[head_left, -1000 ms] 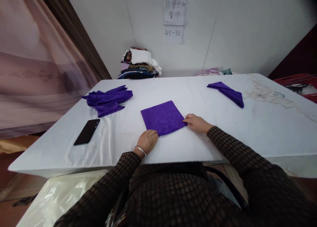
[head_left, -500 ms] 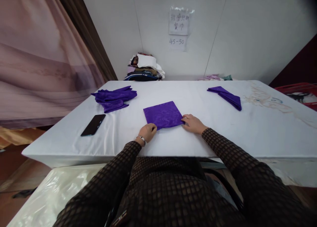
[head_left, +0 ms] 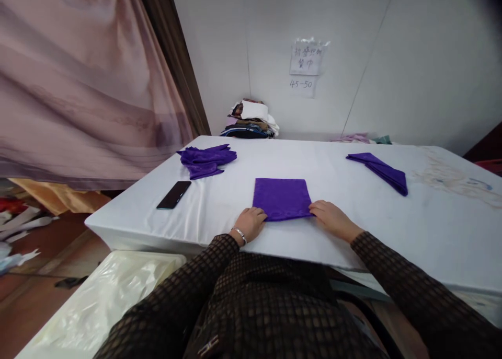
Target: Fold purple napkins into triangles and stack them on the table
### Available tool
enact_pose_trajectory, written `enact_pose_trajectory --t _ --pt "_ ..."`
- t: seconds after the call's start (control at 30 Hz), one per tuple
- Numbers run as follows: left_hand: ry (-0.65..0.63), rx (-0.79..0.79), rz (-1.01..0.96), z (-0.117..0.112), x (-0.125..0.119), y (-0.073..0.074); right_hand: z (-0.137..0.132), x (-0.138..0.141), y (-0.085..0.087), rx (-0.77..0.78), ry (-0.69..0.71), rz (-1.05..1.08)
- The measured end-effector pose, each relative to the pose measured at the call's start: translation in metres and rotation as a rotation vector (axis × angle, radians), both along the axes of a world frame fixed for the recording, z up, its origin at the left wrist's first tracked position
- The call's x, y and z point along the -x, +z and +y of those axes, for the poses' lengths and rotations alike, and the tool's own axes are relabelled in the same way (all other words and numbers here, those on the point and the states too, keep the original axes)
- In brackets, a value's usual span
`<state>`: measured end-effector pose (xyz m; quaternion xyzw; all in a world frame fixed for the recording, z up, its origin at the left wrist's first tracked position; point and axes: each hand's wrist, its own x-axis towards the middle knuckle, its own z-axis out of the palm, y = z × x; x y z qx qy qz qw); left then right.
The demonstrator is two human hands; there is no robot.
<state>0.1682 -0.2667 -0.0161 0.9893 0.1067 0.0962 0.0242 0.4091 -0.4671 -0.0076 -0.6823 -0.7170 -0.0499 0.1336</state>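
A purple cloth napkin [head_left: 281, 198], folded into a near-square, lies flat on the white-covered table [head_left: 298, 158] in front of me. At its near left corner is my left hand [head_left: 251, 224], wearing a bracelet, with fingers closed on the edge. My right hand [head_left: 331, 219] pinches the near right corner between thumb and fingers. Farther back on the left is a crumpled heap of purple cloth [head_left: 206, 161]. On the right lies another purple napkin [head_left: 380, 172], folded into a narrow strip and set at a slant.
A black phone [head_left: 174, 195] rests on the table's left part. Behind the far edge is a stack of folded clothes [head_left: 251, 121]. Pink curtains [head_left: 98, 87] hang at the left, above a plastic-covered white surface [head_left: 113, 296] beside me.
The near-square napkin has been turned slightly and now lies straight, its far edge level. Both hands stay at its near corners. My view has shifted left.
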Motion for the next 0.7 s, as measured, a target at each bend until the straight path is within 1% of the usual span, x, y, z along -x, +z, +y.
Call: enact_pose_trajectory --t 0.07,0.13,0.2,0.23,0.27,0.33,0.4,0.47,0.53,0.6,0.7 --pt "-0.021 -0.008 0.013 -0.002 0.008 -0.001 -0.017 0.017 0.009 0.044 0.049 0.049" --pt "-0.031 0.01 -0.013 -0.005 0.016 -0.004 -0.028 0.031 0.02 0.061 0.082 0.135" --pt "-0.023 0.037 -0.052 -0.008 0.024 -0.006 -0.027 0.039 0.031 0.034 0.065 0.247" --pt "-0.007 0.044 -0.067 -0.011 0.026 -0.007 -0.021 0.039 0.035 0.015 0.041 0.309" --pt "0.019 0.046 -0.075 -0.015 0.028 -0.007 -0.012 0.037 0.039 0.0 0.011 0.369" --pt "0.086 0.035 -0.076 -0.022 0.03 -0.007 0.015 0.028 0.045 -0.002 -0.049 0.474" --pt "0.149 0.031 -0.068 -0.027 0.029 -0.005 0.049 0.017 0.048 0.024 -0.101 0.534" --pt "0.204 0.052 -0.077 -0.03 0.029 -0.005 0.084 0.008 0.046 0.045 -0.127 0.547" --pt "0.266 0.097 -0.118 -0.03 0.028 -0.006 0.117 0.004 0.039 0.073 -0.14 0.509" --pt "0.325 0.161 -0.177 -0.027 0.028 -0.009 0.142 0.002 0.029 0.099 -0.158 0.452" --pt "0.393 0.259 -0.252 -0.024 0.029 -0.014 0.167 0.003 0.012 0.112 -0.182 0.413"
